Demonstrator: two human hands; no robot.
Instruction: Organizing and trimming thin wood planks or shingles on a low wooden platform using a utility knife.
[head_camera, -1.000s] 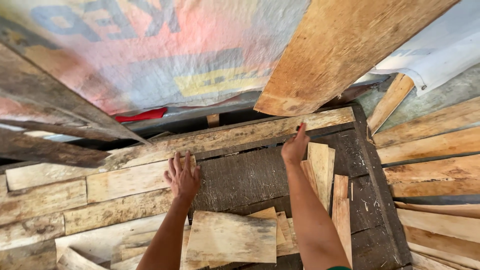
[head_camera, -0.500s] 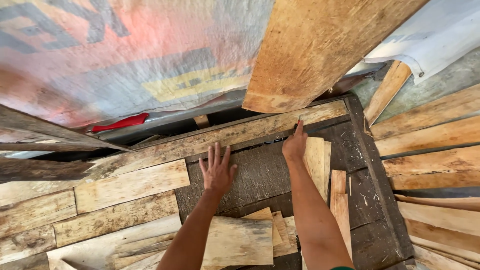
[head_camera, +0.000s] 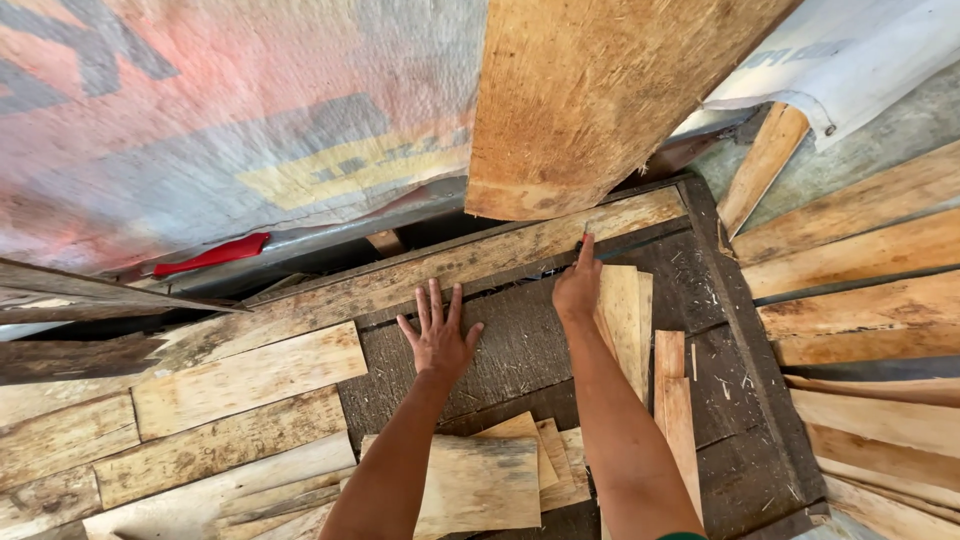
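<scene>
Head view
Left hand (head_camera: 438, 338): lying flat on the dark board (head_camera: 520, 345), fingers spreading apart.
Right hand (head_camera: 577, 288): resting at the dark board's far edge, forefinger pointing, touching the long plank (head_camera: 420, 280); other fingers curling.
Pale slats (head_camera: 625, 320): lying just right of the right hand.

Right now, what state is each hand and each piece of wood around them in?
Left hand: open, fingers spread, flat on the dark weathered board.
Right hand: forefinger pointing onto the long pale plank.
Pale wood offcuts: lying loose, overlapping.
Wide leaning plank: tilted.
</scene>
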